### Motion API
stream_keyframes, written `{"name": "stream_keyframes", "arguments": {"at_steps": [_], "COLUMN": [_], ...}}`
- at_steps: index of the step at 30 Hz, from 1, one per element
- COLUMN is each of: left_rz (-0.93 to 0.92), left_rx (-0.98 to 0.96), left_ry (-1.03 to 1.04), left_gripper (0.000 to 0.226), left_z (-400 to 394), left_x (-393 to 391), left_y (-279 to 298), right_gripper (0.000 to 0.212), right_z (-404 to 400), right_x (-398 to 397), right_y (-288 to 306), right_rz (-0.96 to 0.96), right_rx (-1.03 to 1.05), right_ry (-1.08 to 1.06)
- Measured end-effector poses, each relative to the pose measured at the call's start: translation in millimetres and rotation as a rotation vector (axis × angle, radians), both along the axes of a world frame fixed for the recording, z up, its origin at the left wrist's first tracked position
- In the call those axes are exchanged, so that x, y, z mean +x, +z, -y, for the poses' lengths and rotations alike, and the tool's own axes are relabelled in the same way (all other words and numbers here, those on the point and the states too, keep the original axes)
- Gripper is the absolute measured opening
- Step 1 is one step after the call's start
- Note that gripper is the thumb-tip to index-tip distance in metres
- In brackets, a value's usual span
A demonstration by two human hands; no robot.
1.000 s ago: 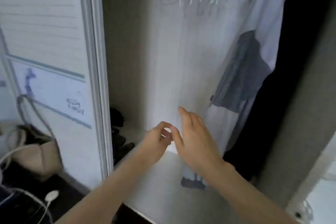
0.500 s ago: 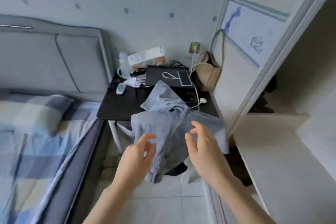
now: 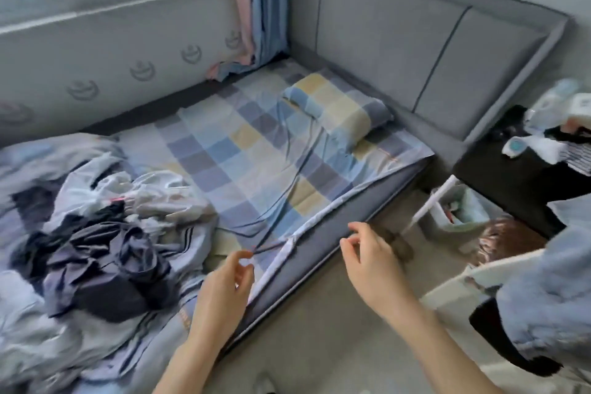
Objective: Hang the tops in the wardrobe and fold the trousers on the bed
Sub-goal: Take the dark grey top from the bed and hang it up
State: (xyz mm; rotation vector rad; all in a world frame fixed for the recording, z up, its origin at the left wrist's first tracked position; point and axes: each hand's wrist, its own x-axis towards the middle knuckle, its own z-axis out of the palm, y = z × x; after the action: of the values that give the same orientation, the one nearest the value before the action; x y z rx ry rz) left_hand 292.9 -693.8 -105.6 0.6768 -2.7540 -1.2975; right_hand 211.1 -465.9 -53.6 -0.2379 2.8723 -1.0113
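At the bedside, both hands hung empty in front of the person: the left hand point(image 3: 228, 278) hovered over the mattress edge with its fingers loosely curled and thumb near forefinger, pinching nothing that could be made out, and the right hand point(image 3: 371, 256) hovered over the floor just off the bed point(image 3: 361, 198), fingers likewise relaxed and holding nothing. The pile point(image 3: 105, 233) of unsorted clothes, dark pieces lying atop pale ones, sat on the near left part of the bed, beside the left hand but apart from it; motion blur made it impossible to tell tops from trousers within it. A blue garment point(image 3: 550, 291) lay draped over a pale chair point(image 3: 460, 291) at the right edge, near a dark side table point(image 3: 511, 176). The checked sheet point(image 3: 256, 153) and pillow point(image 3: 335, 109) lay bare toward the headboard. The step in hand appeared to be fetching the next garment. The next move probably called for a reach leftward into the pile, a grip on one piece alone, and a lift clear of the tangle to identify it; trousers could then be spread on the open sheet, a top carried to the wardrobe, which was out of view.
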Motion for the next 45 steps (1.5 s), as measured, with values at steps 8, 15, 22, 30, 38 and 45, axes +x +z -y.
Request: {"name": "stream_keyframes", "arguments": {"at_steps": [8,15,22,30,38,45], "left_rz": [0.097,0.303,0.691,0.798,0.751,0.787], "left_rx": [0.124,0.11,-0.021,-0.438,-0.345,-0.341], "left_ry": [0.377,0.556,0.372,0.148,0.323,0.212], "left_gripper": [0.016,0.015,0.029,0.044,0.091,0.031], "left_z": [145,224,306,406,488,515], "left_x": [51,49,21,-16,-3,17], "left_y": [-50,-102,-181,-241,-316,-351], "right_gripper": [0.031,0.026,0.032,0.034,0.072,0.027], "right_z": [177,308,427,513,579,573], "right_x": [-25,-67,-94,-88,-44,-34], "right_y": [-44,-97,-185,-287,-371,-387], "right_rz": [0.195,0.396,0.604,0.743,0.838,0.814], "right_rx": [0.04,0.103,0.224,0.313,0.341,0.261], "right_ry": [0.344,0.623,0.866,0.902,0.845,0.773]}}
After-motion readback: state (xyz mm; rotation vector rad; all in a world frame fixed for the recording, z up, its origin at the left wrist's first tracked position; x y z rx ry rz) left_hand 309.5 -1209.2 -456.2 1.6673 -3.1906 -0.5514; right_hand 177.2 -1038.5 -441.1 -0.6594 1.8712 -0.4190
